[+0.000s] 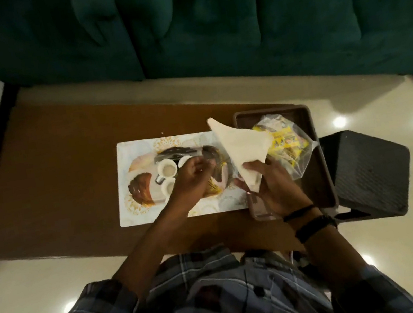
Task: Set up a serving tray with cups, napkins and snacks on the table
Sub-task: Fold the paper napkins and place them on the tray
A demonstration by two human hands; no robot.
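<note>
A patterned white serving tray [131, 152] lies on the brown table [62, 141]. Three small white cups [167, 169] stand on it near its middle. My left hand [192, 177] hovers over the cups with curled fingers and nothing visible in them. My right hand [269, 181] grips the lower corner of a folded white napkin [242, 148], held up over the tray's right edge. A clear bag of yellow snack packets [287, 143] lies in a brown bin [310, 118] to the right, partly hidden behind the napkin.
A dark textured box [370, 171] stands on the floor right of the bin. A green sofa [205, 21] runs along the far side of the table. Pale glossy floor surrounds the table.
</note>
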